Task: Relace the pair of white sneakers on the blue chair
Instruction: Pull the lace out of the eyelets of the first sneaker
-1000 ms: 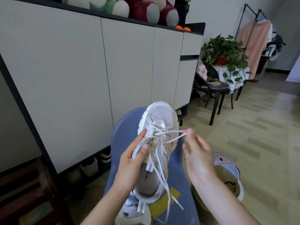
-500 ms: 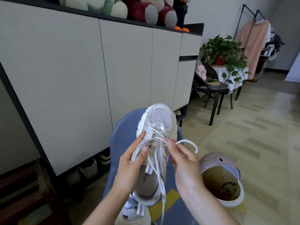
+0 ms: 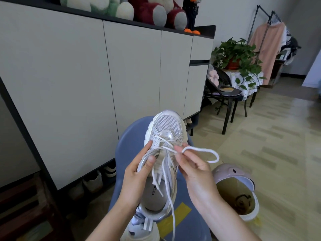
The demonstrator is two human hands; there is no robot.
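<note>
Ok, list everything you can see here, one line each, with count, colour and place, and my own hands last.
sneaker: 1, white, held over chair
second sneaker: 1, white, on chair seat
lace: 1, white, looped right of sneaker
chair: 1, blue, under sneakers
cabinet: 1, beige, left
plush toys: several, on cabinet
bin: 1, pink-lidded, floor right
plant: 1, green, back table
black chair: 1, back
clothes rack: 1, back right
left hand: grip on sneaker
right hand: pinches lace

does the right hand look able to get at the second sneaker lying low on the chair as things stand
Probably not right away: the right hand pinches the lace, and the held sneaker in the left hand hangs over the second sneaker.
</note>
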